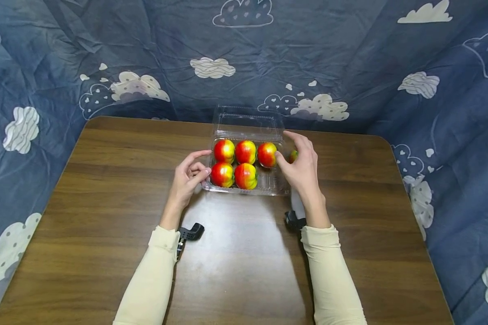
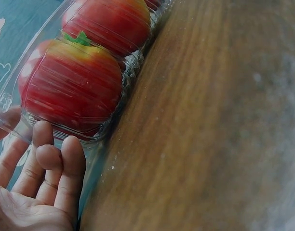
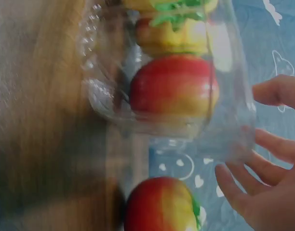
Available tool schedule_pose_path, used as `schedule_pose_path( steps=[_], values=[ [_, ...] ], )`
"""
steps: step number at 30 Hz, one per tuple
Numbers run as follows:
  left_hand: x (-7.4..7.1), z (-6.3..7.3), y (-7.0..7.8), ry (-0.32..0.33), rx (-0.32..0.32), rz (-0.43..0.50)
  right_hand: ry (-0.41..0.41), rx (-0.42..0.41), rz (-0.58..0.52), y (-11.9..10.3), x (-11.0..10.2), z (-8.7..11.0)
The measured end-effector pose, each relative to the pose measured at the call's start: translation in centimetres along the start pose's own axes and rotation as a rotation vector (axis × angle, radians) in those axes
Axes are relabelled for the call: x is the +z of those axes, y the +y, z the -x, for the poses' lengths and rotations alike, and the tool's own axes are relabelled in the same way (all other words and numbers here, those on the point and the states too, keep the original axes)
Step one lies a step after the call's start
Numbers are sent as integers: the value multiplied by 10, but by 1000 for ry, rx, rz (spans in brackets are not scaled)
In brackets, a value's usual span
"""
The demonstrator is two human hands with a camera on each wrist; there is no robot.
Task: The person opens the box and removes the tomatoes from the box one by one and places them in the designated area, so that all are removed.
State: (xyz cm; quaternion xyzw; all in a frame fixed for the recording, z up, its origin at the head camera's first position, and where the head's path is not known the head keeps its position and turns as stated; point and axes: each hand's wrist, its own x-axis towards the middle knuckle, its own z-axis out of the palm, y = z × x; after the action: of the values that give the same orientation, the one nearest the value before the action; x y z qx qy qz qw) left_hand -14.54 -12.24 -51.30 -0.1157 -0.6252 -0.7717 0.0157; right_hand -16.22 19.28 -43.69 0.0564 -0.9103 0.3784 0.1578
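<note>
A clear plastic clamshell box (image 1: 272, 183) holds several red-and-yellow toy fruits with green leafy tops, one of them a fruit (image 1: 246, 176) in the front row. Bare plastic shows at its front right. At the box's left edge is my left hand (image 1: 184, 180), thumb and index fingertips right at the rim, middle fingers loosely bent. My right hand (image 1: 302, 167) spreads over the right edge, its thumb near the back-right fruit (image 1: 267, 155). In the right wrist view the fingers (image 3: 268, 168) lie apart along the box's side, gripping no fruit.
The clear lid (image 1: 248, 124) stands raised at the back of the box. Another such fruit (image 1: 294, 156) lies outside, partly hidden by my right hand. The brown wooden table (image 1: 118, 203) meets a blue cloud-patterned cloth (image 1: 179, 40) at the back.
</note>
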Motion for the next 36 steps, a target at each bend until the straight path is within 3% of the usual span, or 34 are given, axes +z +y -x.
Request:
schedule_pose_path(
  steps=[7,16,25,36],
  values=[
    [0,0,-2,4,1,12,-140,-71,-13,0,8,1],
    [1,0,-1,6,-3,9,-253,-102,72,1,16,3],
    [1,-2,-1,5,7,5,-239,-100,159,-3,22,4],
    [1,-2,-2,-8,5,18,-217,-86,164,-5,20,6]
  ],
)
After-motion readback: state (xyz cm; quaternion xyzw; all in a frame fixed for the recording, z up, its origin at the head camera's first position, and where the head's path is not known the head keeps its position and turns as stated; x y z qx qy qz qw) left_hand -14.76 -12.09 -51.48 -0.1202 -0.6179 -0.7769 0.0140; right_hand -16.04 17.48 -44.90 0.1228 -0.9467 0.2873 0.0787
